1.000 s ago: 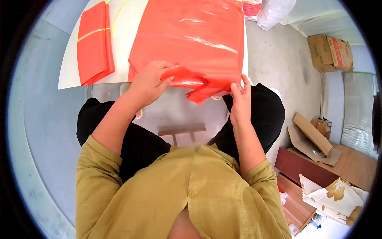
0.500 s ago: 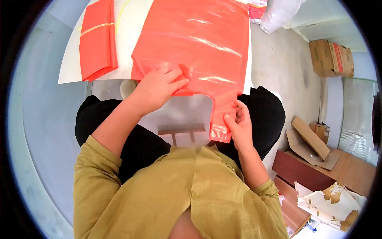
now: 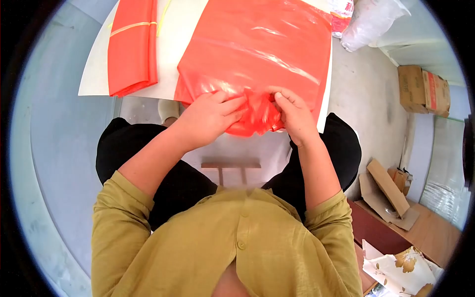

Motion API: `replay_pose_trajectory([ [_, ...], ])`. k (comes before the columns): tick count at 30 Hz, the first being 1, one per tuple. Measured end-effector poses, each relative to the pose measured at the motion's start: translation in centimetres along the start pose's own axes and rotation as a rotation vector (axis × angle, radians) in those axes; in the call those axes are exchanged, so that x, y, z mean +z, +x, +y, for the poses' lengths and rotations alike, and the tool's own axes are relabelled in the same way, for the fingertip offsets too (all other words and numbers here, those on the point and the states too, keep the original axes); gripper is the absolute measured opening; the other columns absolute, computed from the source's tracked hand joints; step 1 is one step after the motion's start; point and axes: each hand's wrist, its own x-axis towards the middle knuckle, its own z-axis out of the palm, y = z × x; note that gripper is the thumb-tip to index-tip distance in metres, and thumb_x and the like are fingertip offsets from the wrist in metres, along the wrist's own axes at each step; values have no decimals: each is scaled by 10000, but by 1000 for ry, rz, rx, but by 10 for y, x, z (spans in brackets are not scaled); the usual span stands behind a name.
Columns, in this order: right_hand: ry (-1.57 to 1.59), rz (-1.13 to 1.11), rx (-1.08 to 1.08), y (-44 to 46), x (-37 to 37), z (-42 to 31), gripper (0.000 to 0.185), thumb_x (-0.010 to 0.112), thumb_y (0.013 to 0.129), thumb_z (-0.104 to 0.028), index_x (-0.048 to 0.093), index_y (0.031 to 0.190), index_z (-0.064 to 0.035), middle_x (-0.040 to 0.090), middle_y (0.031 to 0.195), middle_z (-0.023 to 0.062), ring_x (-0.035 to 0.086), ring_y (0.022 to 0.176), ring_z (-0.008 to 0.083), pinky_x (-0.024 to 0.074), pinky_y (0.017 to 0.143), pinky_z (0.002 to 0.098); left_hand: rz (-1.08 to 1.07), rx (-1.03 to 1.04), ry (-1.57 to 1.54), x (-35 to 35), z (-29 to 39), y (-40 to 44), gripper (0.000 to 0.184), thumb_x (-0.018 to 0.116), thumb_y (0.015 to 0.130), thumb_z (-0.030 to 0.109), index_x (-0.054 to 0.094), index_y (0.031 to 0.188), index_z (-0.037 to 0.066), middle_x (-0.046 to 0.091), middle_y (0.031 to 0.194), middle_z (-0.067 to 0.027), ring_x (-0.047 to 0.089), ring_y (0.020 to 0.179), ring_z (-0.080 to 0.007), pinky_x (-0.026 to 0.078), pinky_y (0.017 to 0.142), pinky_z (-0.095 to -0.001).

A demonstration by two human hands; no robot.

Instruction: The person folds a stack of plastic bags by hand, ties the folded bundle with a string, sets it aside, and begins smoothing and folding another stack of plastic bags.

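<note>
A large red plastic bag [image 3: 262,54] lies spread over the white table [image 3: 168,64], its near end bunched up at the edge. My left hand [image 3: 210,116] is closed on the left side of that crumpled part, fingers partly sunk in the folds. On the right side, my right hand [image 3: 294,114] grips the gathered plastic, thumb on top and the other fingers mostly hidden. To the left rests a folded stack of red bags [image 3: 131,59], tied with a yellow band [image 3: 129,28].
White sacks [image 3: 371,22] stand past the table's right corner. Cardboard boxes [image 3: 423,91] are at the far right. Lower right, flattened cardboard [image 3: 386,190] lies on a wooden cabinet [image 3: 430,230], near a flower-patterned sheet [image 3: 403,265]. My knees are under the table's near edge.
My right hand has moved up and inward, folding the hanging bag handle onto the bag's near edge, where it is now bunched. My left hand stays on the bag. The view has shifted slightly.
</note>
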Motion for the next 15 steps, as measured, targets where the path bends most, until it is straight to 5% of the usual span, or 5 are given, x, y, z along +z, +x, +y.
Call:
replay_pose_trajectory([
  [3,184,18,6,0,4,-5,350,553,1065,-82,600,1401,4,700,1176,65,688,1002,132,572,812,283,-67,-9,-12,-3,-3,-2,173,684,748,101,730,912,68,667,1125,-73,585,960,-303,534,811,-404],
  [9,-361,-107,-37,2,5,-10,344,643,972,55,620,1312,3,721,997,57,671,810,92,535,677,240,56,29,-7,3,-4,-2,127,686,759,125,722,871,77,643,1007,-56,578,954,-294,528,804,-410],
  [15,-362,-128,-32,12,15,-13,237,696,1004,-49,656,1233,-7,671,822,6,595,640,60,474,554,236,-31,-2,-20,2,-4,-8,133,706,737,139,703,856,80,633,974,-64,592,945,-300,540,777,-409],
])
